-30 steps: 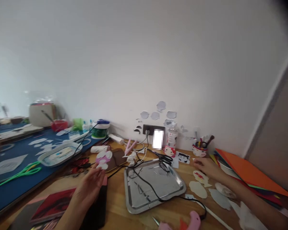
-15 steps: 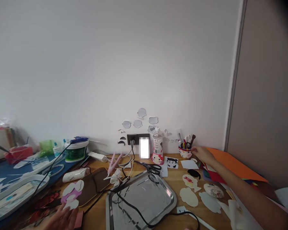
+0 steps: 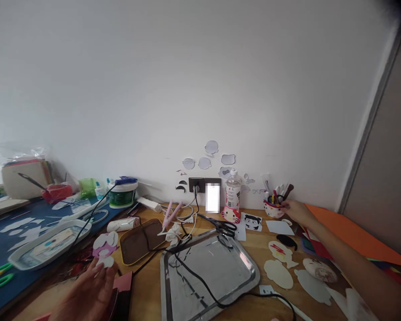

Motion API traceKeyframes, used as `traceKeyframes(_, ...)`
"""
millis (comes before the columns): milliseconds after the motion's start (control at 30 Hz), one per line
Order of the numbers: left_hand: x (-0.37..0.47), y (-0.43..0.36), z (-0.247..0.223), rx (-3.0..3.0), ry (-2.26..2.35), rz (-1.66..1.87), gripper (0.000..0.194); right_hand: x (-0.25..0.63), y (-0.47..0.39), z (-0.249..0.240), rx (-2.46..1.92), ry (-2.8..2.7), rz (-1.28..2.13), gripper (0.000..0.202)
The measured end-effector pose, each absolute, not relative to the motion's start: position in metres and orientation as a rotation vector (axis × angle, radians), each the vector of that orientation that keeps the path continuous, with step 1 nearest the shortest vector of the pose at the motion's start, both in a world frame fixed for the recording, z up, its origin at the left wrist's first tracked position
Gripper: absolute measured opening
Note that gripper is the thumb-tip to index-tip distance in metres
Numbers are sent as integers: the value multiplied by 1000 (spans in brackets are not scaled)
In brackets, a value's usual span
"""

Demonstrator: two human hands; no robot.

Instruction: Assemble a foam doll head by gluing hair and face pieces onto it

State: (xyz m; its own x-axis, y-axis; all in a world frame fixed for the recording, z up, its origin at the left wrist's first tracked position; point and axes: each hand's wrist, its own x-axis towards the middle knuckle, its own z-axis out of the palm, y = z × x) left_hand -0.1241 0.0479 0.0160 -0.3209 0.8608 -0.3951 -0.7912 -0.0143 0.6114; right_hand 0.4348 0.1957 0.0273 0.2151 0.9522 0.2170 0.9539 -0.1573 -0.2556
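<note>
At the lower left, my left hand [image 3: 90, 285] holds a purple-and-white paper cut-out [image 3: 105, 245], pinched near its lower white part. My right hand [image 3: 296, 210] reaches across to the decorated pen cup [image 3: 274, 210] by the wall. Its fingers are closed together at the cup's right rim, beside black scissor handles [image 3: 280, 199]; what they pinch is hidden. White pens, brushes and coloured sticks stand in the cup. Under the right arm lie pale cut-outs [image 3: 278, 274] and a black cut-out [image 3: 287, 242].
A metal tray [image 3: 210, 276] crossed by a black cable lies centrally. Behind it are large black scissors [image 3: 225, 227], a pink hot tool [image 3: 171, 216] and a bottle [image 3: 233, 196]. A brown tray [image 3: 143, 243], white tub [image 3: 123, 196] and white tray [image 3: 50, 245] stand left; orange sheets [image 3: 350, 232] lie right.
The view has swung left and slightly down, so more of the blue table shows. My left hand has come further into view with the cut-out. The right hand stays at the cup.
</note>
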Motion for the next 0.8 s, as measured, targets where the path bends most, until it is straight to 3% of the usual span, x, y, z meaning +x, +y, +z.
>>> traceKeyframes(233, -106, 43, 30, 133, 668, 1718, 23, 404, 156, 42, -1947, -1780, 74, 15)
traceKeyframes(400, -99, 38, 33, 206, 620, 1728, 23, 343, 120, 55, -1725, -1853, 236, 21)
traceKeyframes(500, -89, 16, 32, 235, 619, 1696, 24, 267, 89, 58, -1564, -1962, 454, 28)
traceKeyframes(633, -73, -30, 19, 281, 676, 1583, 25, 144, 41, 59, -1267, -1940, 1118, 40)
traceKeyframes(800, -83, -66, 6, 296, 773, 1612, 23, 43, 15, 57, -963, -2146, 1341, 29)
